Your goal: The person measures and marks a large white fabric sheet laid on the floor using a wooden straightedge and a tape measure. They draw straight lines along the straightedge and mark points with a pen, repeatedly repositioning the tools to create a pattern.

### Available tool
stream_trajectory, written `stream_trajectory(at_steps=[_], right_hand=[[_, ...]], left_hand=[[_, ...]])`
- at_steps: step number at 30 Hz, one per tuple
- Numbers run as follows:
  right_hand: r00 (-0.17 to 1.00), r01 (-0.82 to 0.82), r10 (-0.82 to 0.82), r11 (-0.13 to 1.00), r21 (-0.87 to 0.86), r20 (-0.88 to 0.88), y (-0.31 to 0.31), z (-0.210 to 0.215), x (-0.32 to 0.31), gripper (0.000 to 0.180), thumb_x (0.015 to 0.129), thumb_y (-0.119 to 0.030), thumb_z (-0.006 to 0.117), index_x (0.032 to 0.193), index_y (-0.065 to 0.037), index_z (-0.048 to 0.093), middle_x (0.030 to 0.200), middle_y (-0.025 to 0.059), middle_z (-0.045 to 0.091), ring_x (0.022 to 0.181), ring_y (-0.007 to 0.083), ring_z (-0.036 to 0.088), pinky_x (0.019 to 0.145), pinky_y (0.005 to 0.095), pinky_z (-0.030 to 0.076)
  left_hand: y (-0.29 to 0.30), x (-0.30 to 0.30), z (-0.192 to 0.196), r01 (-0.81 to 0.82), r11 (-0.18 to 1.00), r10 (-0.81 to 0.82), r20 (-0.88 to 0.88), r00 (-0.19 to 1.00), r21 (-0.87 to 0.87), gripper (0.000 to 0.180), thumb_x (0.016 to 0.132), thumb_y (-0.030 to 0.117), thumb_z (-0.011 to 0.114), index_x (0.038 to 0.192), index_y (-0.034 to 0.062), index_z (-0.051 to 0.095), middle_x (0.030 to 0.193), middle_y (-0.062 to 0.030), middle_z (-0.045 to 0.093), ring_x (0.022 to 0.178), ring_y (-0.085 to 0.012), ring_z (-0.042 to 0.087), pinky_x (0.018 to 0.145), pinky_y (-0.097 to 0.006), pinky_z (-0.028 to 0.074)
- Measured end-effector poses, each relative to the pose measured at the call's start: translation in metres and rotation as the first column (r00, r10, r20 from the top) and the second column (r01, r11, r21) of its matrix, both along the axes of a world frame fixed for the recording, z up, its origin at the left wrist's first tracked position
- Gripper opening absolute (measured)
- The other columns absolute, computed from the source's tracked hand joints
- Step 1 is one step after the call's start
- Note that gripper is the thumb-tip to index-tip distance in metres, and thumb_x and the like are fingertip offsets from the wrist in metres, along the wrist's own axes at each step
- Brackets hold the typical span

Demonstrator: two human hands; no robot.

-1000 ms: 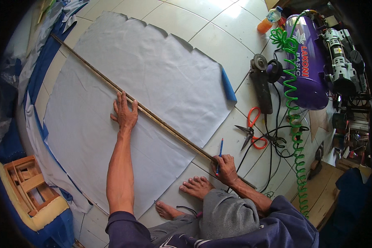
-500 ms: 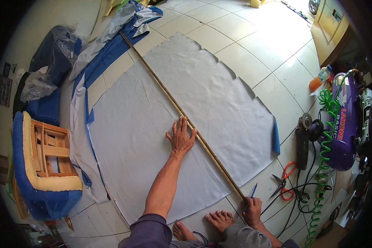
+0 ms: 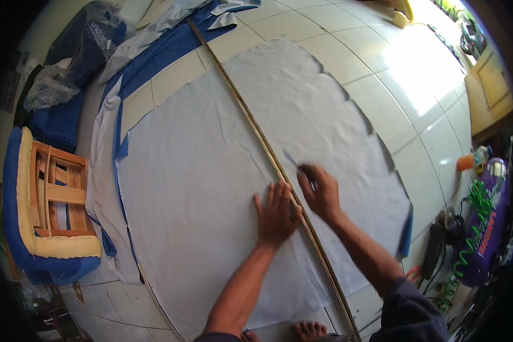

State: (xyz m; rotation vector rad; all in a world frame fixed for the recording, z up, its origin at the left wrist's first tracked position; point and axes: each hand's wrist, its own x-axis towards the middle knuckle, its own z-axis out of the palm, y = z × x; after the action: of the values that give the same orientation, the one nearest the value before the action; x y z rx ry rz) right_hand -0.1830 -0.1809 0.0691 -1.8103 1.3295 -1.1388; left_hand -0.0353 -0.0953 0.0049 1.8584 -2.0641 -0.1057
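Glossy pale tiles on the floor [image 3: 356, 57], hard light bouncing off them at 2 o'clock, and spread across the middle is the cloth [image 3: 182, 188], soft, matt and pale grey. It's broad and nearly flat, faint ripples running through it, wavy along its edge from 1 to 3 o'clock, and there's blue showing where that edge turns near 4! Across it lies the stick [image 3: 242, 108], long, thin, straight, wood by the look of it, running from 11 o'clock down to 5, its upper end over blue fabric [image 3: 137, 80] beyond the cloth.

Over at 9, a bare timber frame [image 3: 65, 194] edged in puffy yellow foam [image 3: 68, 247]; at 3 to 4, a rounded purple tank [image 3: 483, 245] with a coiled green hose [image 3: 481, 202].

Now the hands! The left hand [image 3: 276, 219] is palm down, fingers spread, pressing fingertips and thumb against the stick. Just to its 1 o'clock, the right hand [image 3: 320, 192] is curled nearly closed, pinching a blurred blue pen [image 3: 290, 158] above the cloth; whether the tip touches, I can't tell.
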Motion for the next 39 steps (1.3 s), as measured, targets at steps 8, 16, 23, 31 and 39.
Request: stream_trajectory(at_steps=[8,16,23,31,39], right_hand=[[0.997,-0.032,0.023,0.992,-0.124,-0.075,-0.309,-0.033,0.203,0.032,0.098,-0.031,0.057,0.116,-0.011,0.075,0.097,0.0247,0.072,0.092,0.0445,0.071,0.083,0.0527,0.055],[0.961,-0.098,0.071,0.991,-0.089,-0.269,-0.423,-0.043,0.278,0.029,0.096,-0.028,0.058,0.101,-0.005,0.075,0.089,0.0232,0.073,0.085,0.0435,0.072,0.08,0.0502,0.057],[0.848,-0.304,0.197,0.941,-0.147,-0.492,-0.322,-0.013,0.176,0.027,0.088,-0.022,0.064,0.071,-0.001,0.071,0.076,0.0234,0.069,0.068,0.0429,0.068,0.066,0.0515,0.055],[0.754,-0.33,0.499,0.85,0.411,-0.427,0.041,0.053,-0.068,0.009,0.084,-0.016,0.069,0.082,-0.007,0.07,0.064,0.018,0.064,0.056,0.0373,0.065,0.054,0.0467,0.054],[0.831,0.095,0.2,0.869,0.486,-0.519,0.369,0.105,-0.216,0.032,0.084,-0.007,0.071,0.116,-0.011,0.076,0.077,0.0144,0.07,0.073,0.0327,0.071,0.066,0.0454,0.059]], left_hand=[[-0.003,0.001,0.007,0.006,0.99,0.008,-0.098,0.995,0.137,0.072,0.1,0.05,0.051,0.16,0.015,0.035,0.168,-0.0079,0.034,0.155,-0.0313,0.031,0.118,-0.076,0.016],[-0.001,0.003,0.002,0.021,0.983,0.007,-0.153,0.988,0.182,0.069,0.104,0.054,0.042,0.162,0.0182,0.034,0.172,-0.0022,0.027,0.158,-0.0252,0.023,0.121,-0.073,0.012],[-0.005,0.003,0.01,0.021,0.982,0.007,-0.147,0.989,0.187,0.069,0.101,0.052,0.05,0.158,0.0162,0.038,0.167,-0.0051,0.035,0.155,-0.0296,0.03,0.118,-0.076,0.017],[-0.002,0.0,0.001,-0.003,0.996,0.005,-0.024,1.0,0.09,0.07,0.101,0.052,0.049,0.158,0.0143,0.039,0.165,-0.0076,0.04,0.152,-0.0336,0.037,0.118,-0.076,0.017],[-0.002,-0.004,0.002,-0.007,0.991,0.001,0.048,0.999,0.131,0.069,0.105,0.051,0.044,0.162,0.0136,0.033,0.17,-0.0097,0.029,0.157,-0.0336,0.027,0.122,-0.071,0.011]])
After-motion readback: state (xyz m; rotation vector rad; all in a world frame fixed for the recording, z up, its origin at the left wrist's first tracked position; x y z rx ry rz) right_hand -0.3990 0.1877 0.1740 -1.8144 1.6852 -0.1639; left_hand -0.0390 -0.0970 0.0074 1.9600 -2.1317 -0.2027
